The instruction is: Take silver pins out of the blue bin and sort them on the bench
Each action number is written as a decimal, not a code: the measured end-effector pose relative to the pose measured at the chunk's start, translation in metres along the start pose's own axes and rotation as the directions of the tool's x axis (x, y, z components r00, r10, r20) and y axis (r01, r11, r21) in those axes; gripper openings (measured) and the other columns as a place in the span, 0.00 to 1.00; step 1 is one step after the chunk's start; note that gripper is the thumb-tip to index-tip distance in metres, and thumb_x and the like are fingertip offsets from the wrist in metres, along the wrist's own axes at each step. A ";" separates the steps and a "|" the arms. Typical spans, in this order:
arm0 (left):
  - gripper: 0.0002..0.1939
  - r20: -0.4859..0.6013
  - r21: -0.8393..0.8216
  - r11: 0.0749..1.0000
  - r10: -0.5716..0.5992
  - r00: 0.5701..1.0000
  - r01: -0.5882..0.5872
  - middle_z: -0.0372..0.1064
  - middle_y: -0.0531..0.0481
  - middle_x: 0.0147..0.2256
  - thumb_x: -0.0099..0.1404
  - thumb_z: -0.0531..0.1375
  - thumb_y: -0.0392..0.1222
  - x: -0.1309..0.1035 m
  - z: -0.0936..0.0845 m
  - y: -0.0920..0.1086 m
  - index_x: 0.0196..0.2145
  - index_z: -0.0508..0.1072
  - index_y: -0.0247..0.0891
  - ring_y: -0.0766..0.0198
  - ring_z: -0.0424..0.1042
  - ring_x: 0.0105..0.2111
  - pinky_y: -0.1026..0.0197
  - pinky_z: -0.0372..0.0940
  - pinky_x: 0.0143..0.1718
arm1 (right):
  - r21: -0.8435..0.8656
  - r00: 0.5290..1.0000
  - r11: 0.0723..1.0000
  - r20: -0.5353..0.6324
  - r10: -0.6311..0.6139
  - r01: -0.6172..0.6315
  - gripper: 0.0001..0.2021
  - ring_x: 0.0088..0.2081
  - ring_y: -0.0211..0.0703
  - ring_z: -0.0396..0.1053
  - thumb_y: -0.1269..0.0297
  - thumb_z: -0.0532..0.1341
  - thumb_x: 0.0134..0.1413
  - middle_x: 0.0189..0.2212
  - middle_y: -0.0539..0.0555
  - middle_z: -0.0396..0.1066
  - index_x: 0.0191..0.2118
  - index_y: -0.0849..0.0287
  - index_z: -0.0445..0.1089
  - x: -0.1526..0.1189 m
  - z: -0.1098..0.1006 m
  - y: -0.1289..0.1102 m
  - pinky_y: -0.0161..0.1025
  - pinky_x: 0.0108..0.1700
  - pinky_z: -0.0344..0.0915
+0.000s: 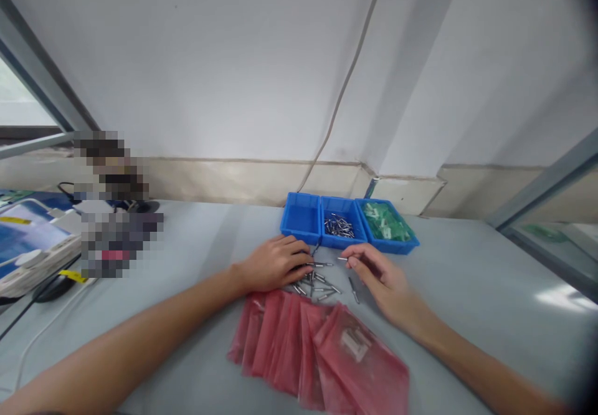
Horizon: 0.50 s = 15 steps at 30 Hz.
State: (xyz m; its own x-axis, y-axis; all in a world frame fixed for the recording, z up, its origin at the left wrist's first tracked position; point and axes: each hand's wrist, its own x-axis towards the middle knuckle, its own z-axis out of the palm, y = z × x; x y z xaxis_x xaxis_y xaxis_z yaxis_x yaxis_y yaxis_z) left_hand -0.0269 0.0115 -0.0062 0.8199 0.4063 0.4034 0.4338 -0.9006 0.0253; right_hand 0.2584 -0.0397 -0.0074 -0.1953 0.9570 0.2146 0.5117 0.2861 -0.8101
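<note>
Slim metal pin (343, 258), just right of and below frame centre: likely light, stiff, slick; mid-shaft pinch should suit. Right hand (383, 281) has it between thumb and fingertips, end poking out left. Left hand (275, 263) curled over loose pins (319, 277); can't tell if gripping any. Red bags (284, 340), lower centre.
</note>
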 end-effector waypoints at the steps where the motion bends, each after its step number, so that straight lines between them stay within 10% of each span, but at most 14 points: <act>1: 0.17 0.000 0.001 1.000 0.001 1.000 -0.001 0.76 0.45 0.49 0.82 0.53 0.48 0.000 0.000 0.000 0.51 0.78 0.38 0.58 0.75 0.47 0.56 0.68 0.51 | -0.005 1.000 1.000 0.000 -0.003 0.003 0.15 0.33 0.45 0.68 0.48 0.56 0.74 0.37 0.51 0.76 0.49 0.50 0.74 0.000 0.000 -0.001 0.39 0.35 0.65; 15: 0.17 0.012 -0.013 1.000 -0.011 1.000 0.011 0.76 0.44 0.49 0.82 0.53 0.48 0.000 -0.002 0.001 0.52 0.78 0.38 0.58 0.75 0.47 0.56 0.68 0.52 | 0.002 0.999 1.000 0.040 -0.006 0.006 0.14 0.39 0.47 0.71 0.50 0.55 0.75 0.38 0.51 0.74 0.48 0.50 0.74 0.000 0.000 -0.005 0.40 0.39 0.65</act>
State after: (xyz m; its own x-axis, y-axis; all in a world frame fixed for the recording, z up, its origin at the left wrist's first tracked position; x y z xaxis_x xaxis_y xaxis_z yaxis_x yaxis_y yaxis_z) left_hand -0.0270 0.0109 -0.0046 0.8194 0.4178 0.3924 0.4378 -0.8981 0.0421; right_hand 0.2563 -0.0408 -0.0032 -0.2318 0.9524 0.1978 0.5092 0.2921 -0.8096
